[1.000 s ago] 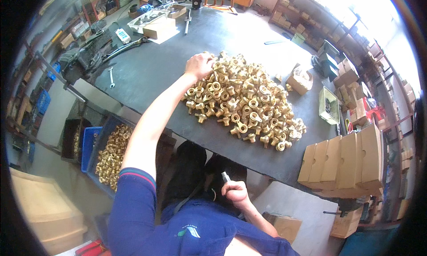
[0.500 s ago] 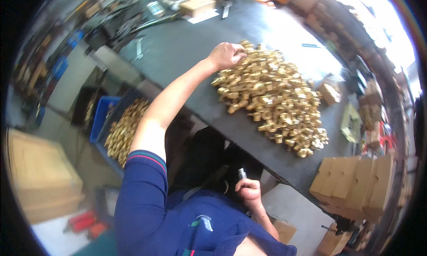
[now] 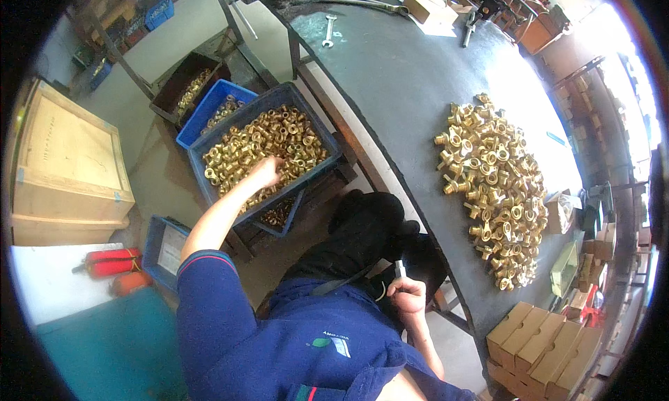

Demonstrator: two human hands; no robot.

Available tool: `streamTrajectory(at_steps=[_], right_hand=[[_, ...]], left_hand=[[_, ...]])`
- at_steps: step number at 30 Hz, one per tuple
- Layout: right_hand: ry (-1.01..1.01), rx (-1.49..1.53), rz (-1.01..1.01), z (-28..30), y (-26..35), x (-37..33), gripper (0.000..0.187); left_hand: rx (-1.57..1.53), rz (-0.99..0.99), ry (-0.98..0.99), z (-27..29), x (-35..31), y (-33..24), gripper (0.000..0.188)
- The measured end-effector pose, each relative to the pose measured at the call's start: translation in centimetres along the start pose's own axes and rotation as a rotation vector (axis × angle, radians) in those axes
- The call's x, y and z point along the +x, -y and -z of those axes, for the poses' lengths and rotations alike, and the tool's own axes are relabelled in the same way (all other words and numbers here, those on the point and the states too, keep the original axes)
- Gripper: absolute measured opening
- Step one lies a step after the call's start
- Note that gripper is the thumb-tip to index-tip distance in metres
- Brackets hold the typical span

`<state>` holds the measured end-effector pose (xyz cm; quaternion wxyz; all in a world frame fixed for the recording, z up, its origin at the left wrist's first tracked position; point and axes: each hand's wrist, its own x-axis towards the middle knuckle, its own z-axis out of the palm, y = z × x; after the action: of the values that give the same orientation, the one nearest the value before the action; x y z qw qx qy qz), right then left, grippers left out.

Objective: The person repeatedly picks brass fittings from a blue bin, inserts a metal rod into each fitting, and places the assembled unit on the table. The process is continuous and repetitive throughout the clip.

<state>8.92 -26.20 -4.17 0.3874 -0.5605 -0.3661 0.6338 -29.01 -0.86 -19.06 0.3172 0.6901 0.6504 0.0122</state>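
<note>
While the left hand [image 3: 267, 171] reaches among the brass fittings [image 3: 244, 147] in the dark plastic crate [image 3: 322, 165], its fingers partly curled, I cannot tell whether it has hold of one. The right hand [image 3: 408, 295] is closed around a short silver-grey cylinder [image 3: 400, 269]. A separate brass heap [image 3: 496, 192] covers part of the dark tabletop [image 3: 390, 80].

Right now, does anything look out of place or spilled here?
Nothing looks plainly spilled or damaged. One mild oddity: a small silver wrench lies loose near the left edge of the table, apart from the heaped brass-coloured fittings.
</note>
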Motion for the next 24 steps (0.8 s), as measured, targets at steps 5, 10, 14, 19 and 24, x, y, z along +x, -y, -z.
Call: streamTrajectory(at_steps=[5,10,14,19,24], right_hand=[[-0.016,0.014,0.021,-1.3,0.6,0.0,0.019],[-0.051,0.060,-0.025,-1.4,0.0,-0.4,0.021],[-0.097,0.056,-0.059,-1.5,-0.3,-0.6,0.021],[-0.093,0.040,-0.024,-2.2,0.5,-0.2,0.018],[-0.092,0.057,0.025,-2.4,0.0,-0.1,0.016]], left_hand=[[0.328,-0.080,0.078,1.3,-0.2,-2.9,0.036],[0.411,-0.059,0.087,0.0,0.6,-1.1,0.026],[0.407,0.074,0.064,0.4,-0.2,-2.0,0.019],[0.514,-0.041,0.010,-2.6,1.4,-0.1,0.017],[0.580,-0.077,0.041,-3.2,2.3,-0.5,0.018]])
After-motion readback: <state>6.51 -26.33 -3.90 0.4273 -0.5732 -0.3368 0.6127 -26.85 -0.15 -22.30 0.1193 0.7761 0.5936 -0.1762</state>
